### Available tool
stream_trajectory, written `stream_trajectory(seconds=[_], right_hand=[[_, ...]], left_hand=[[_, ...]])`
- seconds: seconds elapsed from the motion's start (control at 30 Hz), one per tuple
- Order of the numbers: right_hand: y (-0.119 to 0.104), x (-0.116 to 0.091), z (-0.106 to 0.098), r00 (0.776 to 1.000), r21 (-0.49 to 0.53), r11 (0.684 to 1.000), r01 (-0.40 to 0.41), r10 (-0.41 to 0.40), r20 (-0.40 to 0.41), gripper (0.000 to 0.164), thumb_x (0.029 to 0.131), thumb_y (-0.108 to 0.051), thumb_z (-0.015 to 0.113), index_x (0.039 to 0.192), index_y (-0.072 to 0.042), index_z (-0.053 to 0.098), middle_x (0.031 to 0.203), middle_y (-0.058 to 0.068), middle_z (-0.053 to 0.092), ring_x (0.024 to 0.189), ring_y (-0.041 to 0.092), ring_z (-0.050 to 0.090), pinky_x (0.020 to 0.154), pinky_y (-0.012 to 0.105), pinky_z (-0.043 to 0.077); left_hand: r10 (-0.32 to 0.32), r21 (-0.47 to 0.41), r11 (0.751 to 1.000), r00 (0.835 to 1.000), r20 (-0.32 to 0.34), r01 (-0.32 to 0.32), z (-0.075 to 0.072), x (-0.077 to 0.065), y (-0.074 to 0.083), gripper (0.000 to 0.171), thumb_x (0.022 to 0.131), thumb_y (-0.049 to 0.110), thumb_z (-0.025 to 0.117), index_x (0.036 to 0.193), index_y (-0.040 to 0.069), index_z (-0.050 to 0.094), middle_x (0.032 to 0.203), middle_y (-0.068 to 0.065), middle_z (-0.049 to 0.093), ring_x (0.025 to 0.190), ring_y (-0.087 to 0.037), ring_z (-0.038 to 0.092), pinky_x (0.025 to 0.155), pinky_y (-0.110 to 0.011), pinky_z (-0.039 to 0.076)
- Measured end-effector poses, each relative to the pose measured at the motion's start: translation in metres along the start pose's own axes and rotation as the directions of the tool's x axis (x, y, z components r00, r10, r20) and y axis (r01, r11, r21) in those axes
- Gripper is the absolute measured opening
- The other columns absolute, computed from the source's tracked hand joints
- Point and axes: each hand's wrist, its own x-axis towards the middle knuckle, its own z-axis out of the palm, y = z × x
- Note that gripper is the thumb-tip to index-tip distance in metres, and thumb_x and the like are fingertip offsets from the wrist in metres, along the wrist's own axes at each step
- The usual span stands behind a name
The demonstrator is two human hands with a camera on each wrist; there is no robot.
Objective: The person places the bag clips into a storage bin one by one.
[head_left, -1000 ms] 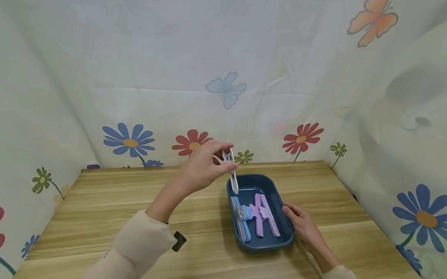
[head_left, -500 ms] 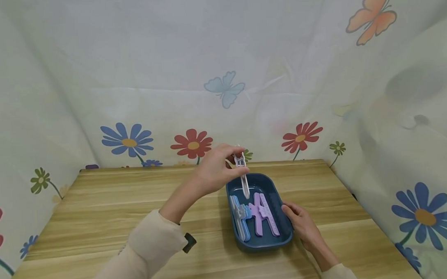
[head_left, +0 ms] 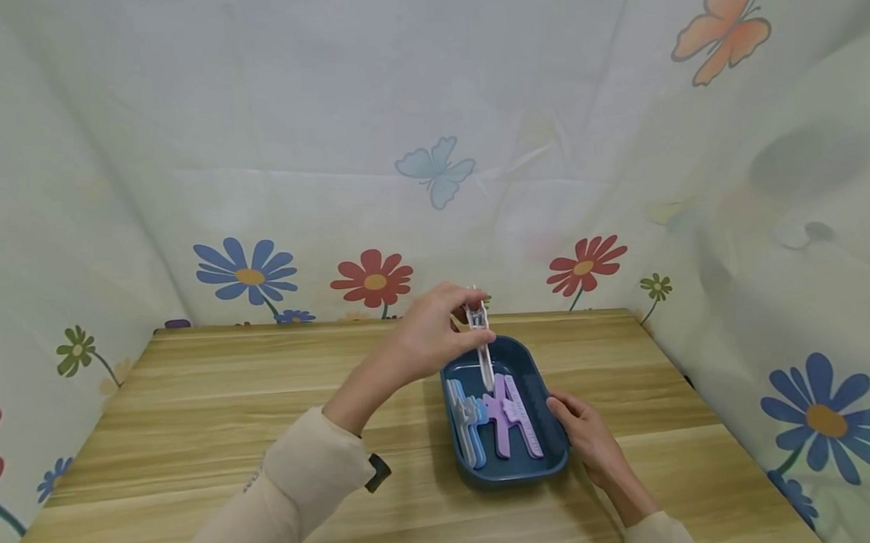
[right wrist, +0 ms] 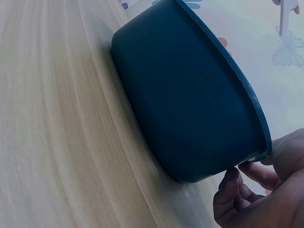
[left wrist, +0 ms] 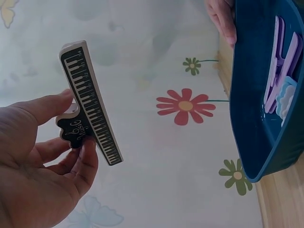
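Note:
My left hand (head_left: 433, 333) pinches a music clip (left wrist: 90, 104) between thumb and fingers. Black with white edges, the clip carries a piano-key pattern and hangs nearly upright over the far part of a dark blue plastic basin (right wrist: 185, 95). On the basin's right side, my right hand (head_left: 590, 440) grips the rim, thumb on top and fingers curled against the outer wall. Inside, a grey clip (head_left: 464, 430) and a blue clip (head_left: 478, 450) lie together along the left wall. Two purple clips, one plain (head_left: 502, 433) and one with markings (head_left: 524, 430), lie beside them.
The basin stands on a wood-grain table (head_left: 280, 373). A cloth backdrop (head_left: 294, 148) printed with flowers and butterflies hangs behind the table and at both sides. A dark strap end (head_left: 378, 472) sticks out at my left sleeve (head_left: 312, 459).
My left hand has moved right with the music clip, from the basin's left edge to above its far middle. The right hand and the clips inside have stayed in place.

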Motion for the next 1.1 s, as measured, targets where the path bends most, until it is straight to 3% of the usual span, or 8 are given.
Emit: stream_trajectory(seconds=[0.23,0.7,1.1], right_hand=[[-0.001,-0.001,0.001,1.0,0.015,1.0,0.003,-0.003,-0.007,0.043,0.108,-0.023,0.058,0.14,0.005,0.059,0.136,0.023,0.061,0.115,0.028,0.059,0.087,0.026,0.051],[-0.001,-0.002,0.001,1.0,0.007,1.0,0.006,-0.006,-0.007,0.043,0.108,-0.023,0.057,0.142,0.005,0.058,0.139,0.023,0.06,0.118,0.029,0.058,0.088,0.025,0.051],[0.001,-0.001,0.0,1.0,-0.013,1.0,0.012,-0.012,-0.002,0.046,0.108,-0.026,0.057,0.143,0.005,0.056,0.141,0.024,0.058,0.123,0.031,0.056,0.09,0.026,0.051]], left_hand=[[-0.025,0.019,1.0,0.999,0.025,0.025,0.01,-0.002,-0.008,0.056,0.092,0.024,0.081,0.142,0.007,0.062,0.111,-0.005,0.061,0.101,-0.021,0.06,0.082,-0.027,0.057],[-0.069,0.027,0.997,0.996,0.056,0.067,0.039,-0.01,-0.041,0.052,0.09,0.023,0.083,0.136,0.004,0.065,0.107,-0.005,0.065,0.098,-0.021,0.06,0.083,-0.03,0.057],[-0.142,0.019,0.99,0.986,0.09,0.141,0.064,-0.014,-0.069,0.052,0.089,0.02,0.084,0.135,0.003,0.067,0.107,-0.007,0.063,0.098,-0.023,0.06,0.083,-0.031,0.057]])
